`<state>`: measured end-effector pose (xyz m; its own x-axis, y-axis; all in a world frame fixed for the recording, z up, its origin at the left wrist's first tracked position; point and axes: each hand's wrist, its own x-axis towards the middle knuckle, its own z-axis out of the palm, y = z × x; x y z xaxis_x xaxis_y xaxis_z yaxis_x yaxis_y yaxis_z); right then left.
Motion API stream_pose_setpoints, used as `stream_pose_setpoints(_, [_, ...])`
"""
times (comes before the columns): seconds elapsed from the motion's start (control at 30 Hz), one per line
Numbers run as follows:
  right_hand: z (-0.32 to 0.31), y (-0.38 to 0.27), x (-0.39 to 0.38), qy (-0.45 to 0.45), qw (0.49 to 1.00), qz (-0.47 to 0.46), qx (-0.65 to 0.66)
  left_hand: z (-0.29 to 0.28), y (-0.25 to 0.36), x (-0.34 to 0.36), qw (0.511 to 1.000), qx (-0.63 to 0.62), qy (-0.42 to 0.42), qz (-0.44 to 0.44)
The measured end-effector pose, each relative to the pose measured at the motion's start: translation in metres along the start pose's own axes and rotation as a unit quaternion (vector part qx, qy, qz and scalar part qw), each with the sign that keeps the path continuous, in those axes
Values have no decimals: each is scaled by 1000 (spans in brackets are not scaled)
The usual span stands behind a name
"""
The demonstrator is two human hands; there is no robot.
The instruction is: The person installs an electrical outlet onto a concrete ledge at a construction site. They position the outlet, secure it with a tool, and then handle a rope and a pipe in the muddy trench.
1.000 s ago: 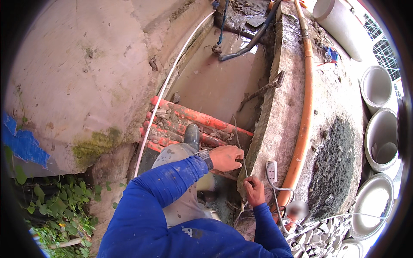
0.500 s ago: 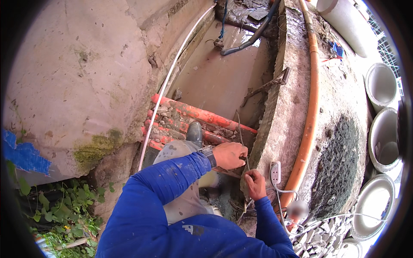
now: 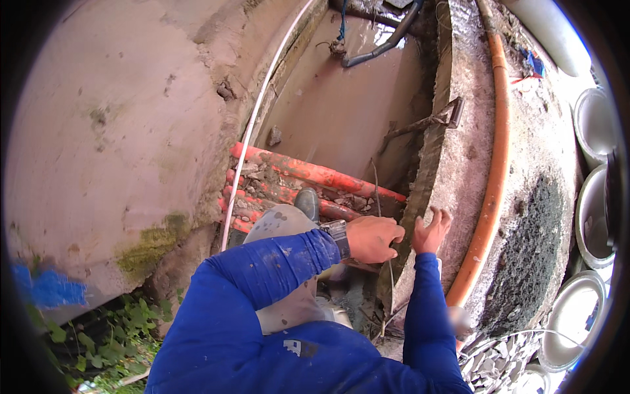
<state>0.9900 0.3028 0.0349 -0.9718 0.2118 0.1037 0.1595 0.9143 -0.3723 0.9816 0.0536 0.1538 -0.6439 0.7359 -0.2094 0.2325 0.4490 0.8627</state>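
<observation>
My left hand (image 3: 375, 238) is closed, its fingers curled around a thin, stiff wire (image 3: 392, 282) that sticks up past the far red pipe and runs down beside the concrete ledge. Just right of it, my right hand (image 3: 432, 231) is over the rim of the concrete ledge (image 3: 441, 154), fingers apart and nothing in them. Below the left wrist, my boot (image 3: 306, 203) stands among red pipes (image 3: 315, 176) strewn with rubble that cross the trench.
Muddy water (image 3: 335, 98) fills the trench beyond the pipes, with a dark hose (image 3: 387, 51) in it. A handled tool (image 3: 426, 123) leans on the ledge. An orange pipe (image 3: 497, 164) runs along the right; concrete pipe sections (image 3: 594, 217) stand farther out. A white pipe (image 3: 262, 92) lies left.
My right hand has moved up and away to the right, its fingers spreading. My left hand has shifted slightly right along with the view. The right forearm now mostly covers the white power socket.
</observation>
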Motion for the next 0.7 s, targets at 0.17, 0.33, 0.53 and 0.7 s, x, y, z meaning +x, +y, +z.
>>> stream_pose_setpoints(0.17, [61,-2,38,32,983,143,-115,-40,-43,54,999,-2,-36,-29])
stream_pose_setpoints(0.33, [78,3,41,30,977,134,-163,-60,-82,75,986,-103,-64,-112])
stream_pose_setpoints(0.53, [78,-7,59,4,968,142,-206,-80,-117,47,955,-153,-151,-203])
stream_pose_setpoints(0.7, [59,-10,79,-106,968,183,-136,-88,-128,31,954,-174,-107,-220])
